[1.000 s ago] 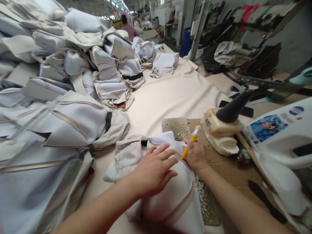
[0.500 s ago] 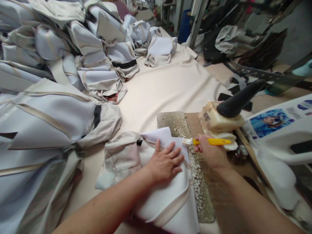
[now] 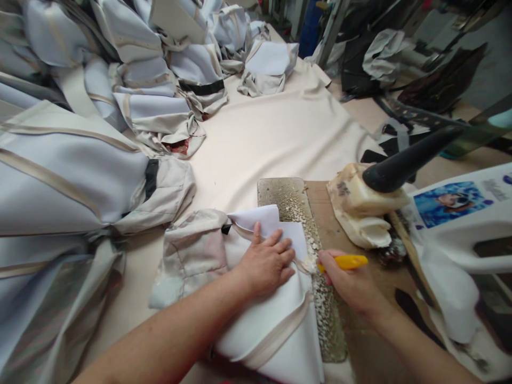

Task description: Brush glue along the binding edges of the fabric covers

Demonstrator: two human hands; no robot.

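My left hand (image 3: 267, 262) lies flat, fingers spread, on a white sewn fabric piece (image 3: 280, 330) with a beige strip and a crumpled grey part at its left. In my right hand (image 3: 344, 277) is a paintbrush (image 3: 352, 262) with a yellow handle, gripped near its bristles. Its whitish bristles touch the right edge of the fabric piece. Under that edge lies a long board (image 3: 330, 320) crusted with dried, lumpy residue. Just beyond the right hand stands a cut-open yellowish plastic container (image 3: 352, 197) with a black cone (image 3: 412, 160) on top and white matter at its mouth.
Similar white and grey sewn pieces (image 3: 72, 176) are heaped along the left and back. Cardboard (image 3: 360, 341) lies beneath the board. At the right is a white plastic jug (image 3: 452, 250) with a blue picture label. Cream cloth (image 3: 272, 138) covers the table.
The brush has moved toward me along the fabric's right edge, with my right hand. My left hand still presses the fabric. The camera view has shifted slightly.
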